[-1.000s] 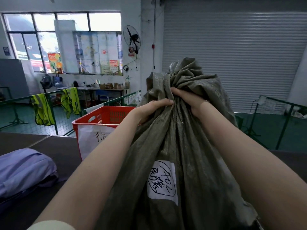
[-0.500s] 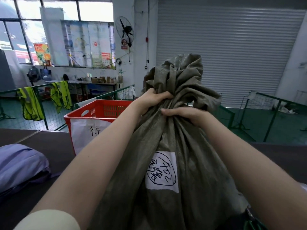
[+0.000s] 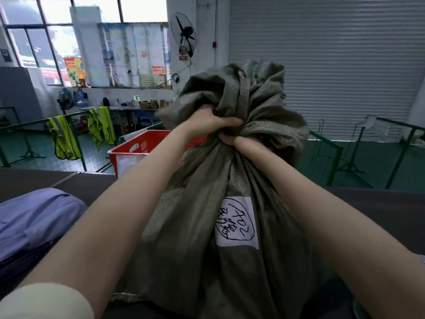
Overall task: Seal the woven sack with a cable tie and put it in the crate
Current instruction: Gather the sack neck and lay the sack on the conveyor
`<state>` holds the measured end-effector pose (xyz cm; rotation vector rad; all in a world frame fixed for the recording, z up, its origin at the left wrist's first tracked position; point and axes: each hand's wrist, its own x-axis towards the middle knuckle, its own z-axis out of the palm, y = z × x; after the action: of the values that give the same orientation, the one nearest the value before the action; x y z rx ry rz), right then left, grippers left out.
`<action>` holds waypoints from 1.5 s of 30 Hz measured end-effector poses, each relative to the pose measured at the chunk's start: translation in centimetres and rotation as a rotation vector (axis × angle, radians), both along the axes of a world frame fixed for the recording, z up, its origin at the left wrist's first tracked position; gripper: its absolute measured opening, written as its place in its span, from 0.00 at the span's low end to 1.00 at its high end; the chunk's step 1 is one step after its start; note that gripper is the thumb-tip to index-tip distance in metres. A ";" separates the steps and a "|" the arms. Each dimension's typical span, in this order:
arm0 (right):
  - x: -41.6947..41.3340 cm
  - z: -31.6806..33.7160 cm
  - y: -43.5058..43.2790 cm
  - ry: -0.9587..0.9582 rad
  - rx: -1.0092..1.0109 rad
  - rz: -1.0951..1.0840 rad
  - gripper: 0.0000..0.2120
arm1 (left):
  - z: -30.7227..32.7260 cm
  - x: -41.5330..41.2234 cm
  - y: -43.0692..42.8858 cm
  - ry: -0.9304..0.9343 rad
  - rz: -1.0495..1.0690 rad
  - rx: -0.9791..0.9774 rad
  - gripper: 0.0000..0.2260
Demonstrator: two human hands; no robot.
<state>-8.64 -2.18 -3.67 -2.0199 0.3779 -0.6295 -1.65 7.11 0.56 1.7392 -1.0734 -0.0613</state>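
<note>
A full olive-green woven sack [image 3: 195,238] stands upright in front of me on the dark table, with a white handwritten label [image 3: 236,223] on its side. Its mouth is bunched into a neck. My left hand [image 3: 207,124] is clenched around that neck from the left. Just below it, my right hand [image 3: 232,140] grips the same neck from the right. The loose top of the sack flops above both hands. A red plastic crate [image 3: 138,146] stands behind the sack to the left, partly hidden by my left forearm. No cable tie is visible.
A purple-blue bag [image 3: 34,222] lies on the dark table [image 3: 87,185] at the left. Beyond the table runs a green mesh fence [image 3: 76,143] with yellow vests hung on it. A grey roller door fills the back right.
My right hand has slid lower and closer under my left hand, squeezing the neck tighter. The sack top has bunched up more. The view has shifted slightly.
</note>
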 end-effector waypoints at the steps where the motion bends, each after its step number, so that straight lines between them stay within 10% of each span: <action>1: -0.1 -0.1 0.4 -0.047 0.073 0.015 0.29 | 0.6 0.0 0.2 -0.066 0.013 0.045 0.23; 7: -1.7 -0.1 0.4 -0.001 0.441 0.011 0.20 | 0.8 -0.6 1.7 0.131 -0.060 0.604 0.41; 13: -0.5 1.3 0.2 0.026 0.768 0.030 0.12 | -5.4 -4.4 0.8 -0.083 0.208 0.684 0.62; 19: -1.6 2.2 0.1 0.198 0.687 0.100 0.18 | -8.2 -7.4 -1.0 0.097 0.410 0.400 0.57; 26: -2.5 1.5 -1.0 0.237 0.739 0.167 0.15 | -8.5 -8.4 -2.3 0.011 0.642 0.183 0.17; 45: -2.7 -1.1 1.3 0.170 0.730 0.316 0.16 | -7.8 -7.1 1.7 -0.090 0.692 0.164 0.15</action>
<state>-11.33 -0.87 -4.78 -1.3843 0.3181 -0.0873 -8.72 8.86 -7.21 2.1925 -0.4880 0.3730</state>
